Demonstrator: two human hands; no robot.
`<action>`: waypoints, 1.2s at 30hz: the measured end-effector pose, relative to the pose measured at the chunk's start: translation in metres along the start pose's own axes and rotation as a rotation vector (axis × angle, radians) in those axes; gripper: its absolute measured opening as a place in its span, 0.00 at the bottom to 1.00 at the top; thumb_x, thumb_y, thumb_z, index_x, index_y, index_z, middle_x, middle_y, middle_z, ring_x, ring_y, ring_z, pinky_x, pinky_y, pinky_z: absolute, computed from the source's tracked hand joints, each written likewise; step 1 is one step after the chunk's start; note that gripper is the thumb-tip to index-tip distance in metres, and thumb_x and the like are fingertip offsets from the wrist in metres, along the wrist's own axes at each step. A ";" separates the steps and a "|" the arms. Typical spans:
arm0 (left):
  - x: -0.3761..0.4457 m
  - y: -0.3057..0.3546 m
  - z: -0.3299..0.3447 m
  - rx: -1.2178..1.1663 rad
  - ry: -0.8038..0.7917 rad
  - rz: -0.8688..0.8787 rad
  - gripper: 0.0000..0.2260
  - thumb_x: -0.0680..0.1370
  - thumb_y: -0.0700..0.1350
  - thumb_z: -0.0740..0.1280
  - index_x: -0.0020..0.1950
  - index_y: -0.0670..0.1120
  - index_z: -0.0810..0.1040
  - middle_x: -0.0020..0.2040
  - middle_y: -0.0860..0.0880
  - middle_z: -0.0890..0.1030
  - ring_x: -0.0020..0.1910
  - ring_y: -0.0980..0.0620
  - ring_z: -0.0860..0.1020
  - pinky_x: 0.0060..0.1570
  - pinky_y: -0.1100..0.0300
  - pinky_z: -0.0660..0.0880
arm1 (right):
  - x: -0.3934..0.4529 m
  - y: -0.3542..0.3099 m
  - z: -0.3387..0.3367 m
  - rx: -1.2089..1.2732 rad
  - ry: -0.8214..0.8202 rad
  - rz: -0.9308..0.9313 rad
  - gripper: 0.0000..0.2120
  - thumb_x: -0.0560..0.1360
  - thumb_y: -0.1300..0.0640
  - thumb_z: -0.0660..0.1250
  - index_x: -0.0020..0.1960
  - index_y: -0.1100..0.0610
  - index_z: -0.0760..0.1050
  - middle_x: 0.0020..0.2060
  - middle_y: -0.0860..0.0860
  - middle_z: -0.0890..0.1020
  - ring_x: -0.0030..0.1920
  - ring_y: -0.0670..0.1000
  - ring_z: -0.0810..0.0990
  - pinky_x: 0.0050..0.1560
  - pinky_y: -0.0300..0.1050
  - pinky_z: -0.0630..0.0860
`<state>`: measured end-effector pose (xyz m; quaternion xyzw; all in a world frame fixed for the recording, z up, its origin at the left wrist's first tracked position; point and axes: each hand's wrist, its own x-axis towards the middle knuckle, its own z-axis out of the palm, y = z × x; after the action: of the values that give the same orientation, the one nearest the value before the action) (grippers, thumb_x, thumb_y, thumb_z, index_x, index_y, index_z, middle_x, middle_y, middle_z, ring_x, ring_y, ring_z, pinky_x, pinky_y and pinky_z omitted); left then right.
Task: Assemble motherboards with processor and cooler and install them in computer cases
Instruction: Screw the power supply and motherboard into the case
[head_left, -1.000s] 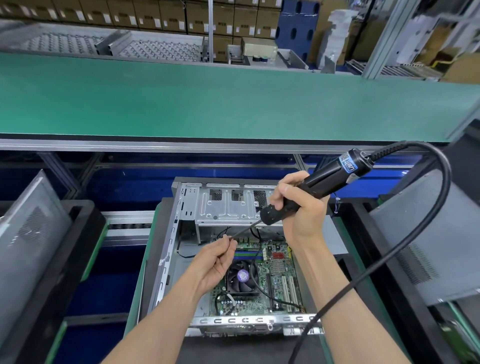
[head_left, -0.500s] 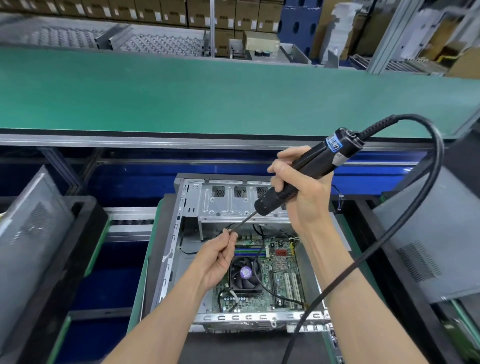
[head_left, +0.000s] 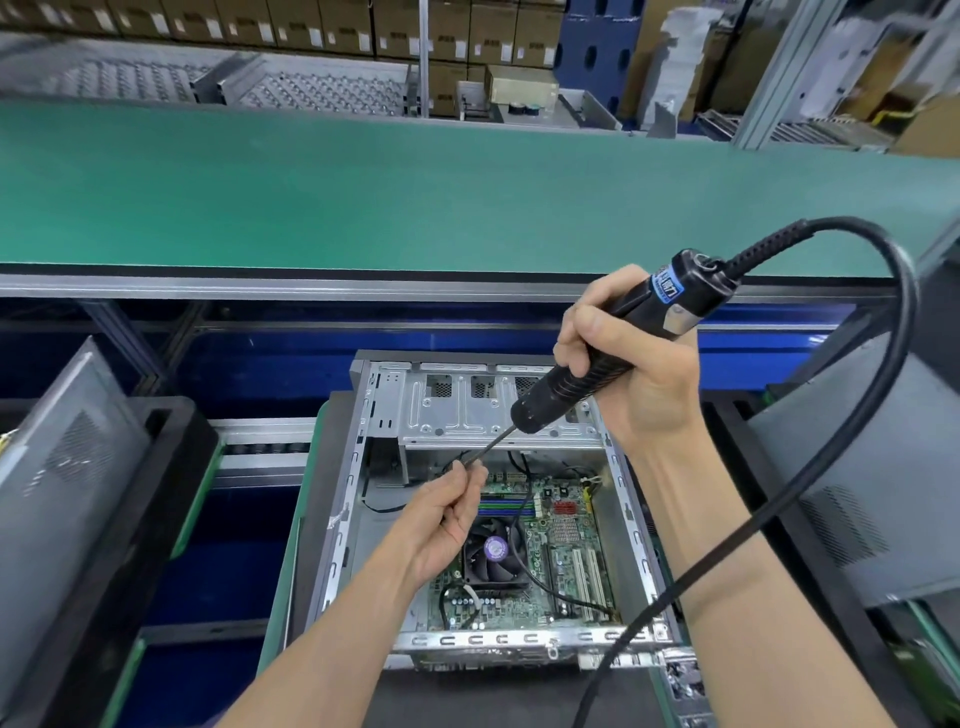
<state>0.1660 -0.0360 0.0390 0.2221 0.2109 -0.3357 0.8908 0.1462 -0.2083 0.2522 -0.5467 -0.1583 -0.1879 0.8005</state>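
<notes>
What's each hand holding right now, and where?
Right hand grips the electric screwdriver by its black body; left hand pinches its bit near the tip.

The right hand (head_left: 631, 374) gripped a black electric screwdriver (head_left: 597, 353), tilted, its cable (head_left: 810, 493) looping off to the right and down. The left hand (head_left: 447, 519) pinched the bit (head_left: 493, 441) near its tip, above an open case (head_left: 623, 493). Inside lay a motherboard (head_left: 561, 540) with a fan cooler (head_left: 491, 556). A green conveyor belt (head_left: 363, 192) ran beyond, and grey side panels (head_left: 57, 483) stood to either side.
</notes>
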 end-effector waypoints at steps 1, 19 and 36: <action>-0.001 -0.001 0.000 0.028 -0.008 -0.008 0.13 0.71 0.37 0.72 0.51 0.30 0.83 0.52 0.36 0.84 0.48 0.47 0.86 0.38 0.61 0.83 | 0.000 -0.001 0.000 -0.004 0.017 -0.016 0.05 0.67 0.66 0.71 0.37 0.58 0.78 0.30 0.59 0.77 0.25 0.54 0.71 0.35 0.47 0.71; 0.014 -0.015 -0.015 1.289 0.518 0.295 0.03 0.73 0.46 0.76 0.41 0.51 0.83 0.57 0.49 0.84 0.58 0.46 0.80 0.62 0.50 0.75 | -0.037 0.058 -0.065 -0.574 0.382 0.076 0.09 0.68 0.64 0.75 0.32 0.60 0.77 0.27 0.56 0.78 0.25 0.53 0.73 0.32 0.49 0.75; 0.020 -0.015 -0.023 1.413 0.529 0.294 0.11 0.77 0.52 0.74 0.47 0.44 0.85 0.59 0.46 0.84 0.61 0.48 0.79 0.62 0.53 0.74 | -0.048 0.083 -0.069 -0.741 0.482 0.147 0.08 0.66 0.60 0.76 0.32 0.59 0.78 0.26 0.51 0.80 0.28 0.52 0.76 0.44 0.55 0.80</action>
<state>0.1636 -0.0442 0.0064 0.8371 0.1209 -0.2045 0.4927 0.1464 -0.2397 0.1383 -0.7468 0.1500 -0.2965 0.5760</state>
